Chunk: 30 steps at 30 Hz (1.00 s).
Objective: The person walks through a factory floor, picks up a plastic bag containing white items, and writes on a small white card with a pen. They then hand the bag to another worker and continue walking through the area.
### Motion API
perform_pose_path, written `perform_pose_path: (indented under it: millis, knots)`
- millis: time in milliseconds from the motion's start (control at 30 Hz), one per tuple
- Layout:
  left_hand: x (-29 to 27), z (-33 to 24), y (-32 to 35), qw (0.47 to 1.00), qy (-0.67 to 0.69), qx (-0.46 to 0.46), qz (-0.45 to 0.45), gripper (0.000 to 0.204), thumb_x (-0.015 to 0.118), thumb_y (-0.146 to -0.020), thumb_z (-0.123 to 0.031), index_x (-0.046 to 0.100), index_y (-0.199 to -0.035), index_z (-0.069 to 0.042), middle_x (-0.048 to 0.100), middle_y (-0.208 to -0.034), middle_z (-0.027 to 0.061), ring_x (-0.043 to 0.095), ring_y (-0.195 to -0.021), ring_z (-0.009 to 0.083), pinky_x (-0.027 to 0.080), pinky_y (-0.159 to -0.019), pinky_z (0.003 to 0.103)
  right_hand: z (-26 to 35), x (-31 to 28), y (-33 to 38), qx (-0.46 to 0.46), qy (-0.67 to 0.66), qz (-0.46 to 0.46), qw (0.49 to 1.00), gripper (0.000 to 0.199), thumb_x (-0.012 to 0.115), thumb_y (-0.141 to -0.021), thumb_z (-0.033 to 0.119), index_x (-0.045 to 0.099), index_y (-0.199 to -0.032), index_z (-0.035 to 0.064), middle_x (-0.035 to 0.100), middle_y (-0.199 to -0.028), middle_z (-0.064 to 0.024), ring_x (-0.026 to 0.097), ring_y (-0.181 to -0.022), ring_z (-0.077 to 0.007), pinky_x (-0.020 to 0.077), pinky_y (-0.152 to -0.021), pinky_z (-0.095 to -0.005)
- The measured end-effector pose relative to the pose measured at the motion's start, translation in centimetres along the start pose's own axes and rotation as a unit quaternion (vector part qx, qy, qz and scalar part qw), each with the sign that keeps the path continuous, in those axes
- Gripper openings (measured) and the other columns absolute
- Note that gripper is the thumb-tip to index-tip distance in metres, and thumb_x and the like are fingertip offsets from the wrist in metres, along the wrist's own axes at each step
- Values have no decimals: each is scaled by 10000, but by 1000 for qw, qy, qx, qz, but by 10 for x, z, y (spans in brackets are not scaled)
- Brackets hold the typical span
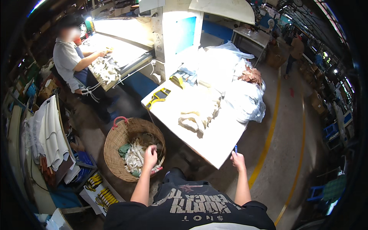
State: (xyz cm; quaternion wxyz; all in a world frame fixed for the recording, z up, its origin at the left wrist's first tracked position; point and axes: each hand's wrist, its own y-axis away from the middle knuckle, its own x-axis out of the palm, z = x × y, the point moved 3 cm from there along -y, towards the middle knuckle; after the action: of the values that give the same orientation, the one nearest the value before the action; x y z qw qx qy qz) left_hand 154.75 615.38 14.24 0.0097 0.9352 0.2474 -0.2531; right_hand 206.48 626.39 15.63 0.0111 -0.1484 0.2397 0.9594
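My left hand (150, 156) is held over the near right side of a round wicker basket (111, 149), its fingers curled together. Whatever may be between them is too small to make out. Inside the basket lie crumpled white and green scraps (135, 156). Just off the near right corner of the white table (214, 153), my right hand (238, 160) is closed round a slim blue pen-like tool (236, 148), which points away from me. Cream-coloured cut pieces (193, 119) lie in an overlapping row on the tabletop, beyond both hands.
Yellow tape dispensers (159, 96) stand at the table's left edge. Clear plastic bags (245, 101) and brown pieces (251, 75) heap up at its far right. A co-worker (71, 61) sits at a bench at far left. Rolled white sheets (50, 134) lean at left.
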Motion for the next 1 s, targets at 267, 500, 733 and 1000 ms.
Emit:
perform_pose_path:
  millis: [267,500,733,1000]
  knots:
    - [-64,-273,-295,908,-107,349,-205,388,696,-850,-129,552,-1196,-27,630,-1121,162,585,-1051,346,457,-930,444,54,90,-61,35,9,60,998,471,525,-980,357,625,-661,26,520,-468,-33,426,-324,-121,339,-340,-278]
    - [-97,-427,-520,806,-180,459,-328,640,727,-855,-339,497,-1308,51,536,-1304,275,537,-1189,424,446,-1003,475,60,77,-58,156,30,25,987,531,505,-967,439,668,-686,19,527,-461,-41,472,-331,-139,394,-347,-309]
    - [-105,-424,-673,786,-201,473,-342,682,594,-920,-400,399,-1439,-4,461,-1420,269,502,-1269,386,405,-1051,438,48,77,-50,173,15,-60,983,508,522,-942,475,693,-709,57,535,-484,-24,482,-349,-137,398,-366,-310]
    - [-276,-402,-826,595,-575,399,-395,486,496,-981,-278,503,-1375,6,580,-1335,197,594,-1177,313,489,-938,360,44,94,-75,124,-32,-26,991,508,508,-964,443,672,-713,33,521,-467,-31,471,-331,-145,388,-338,-320]
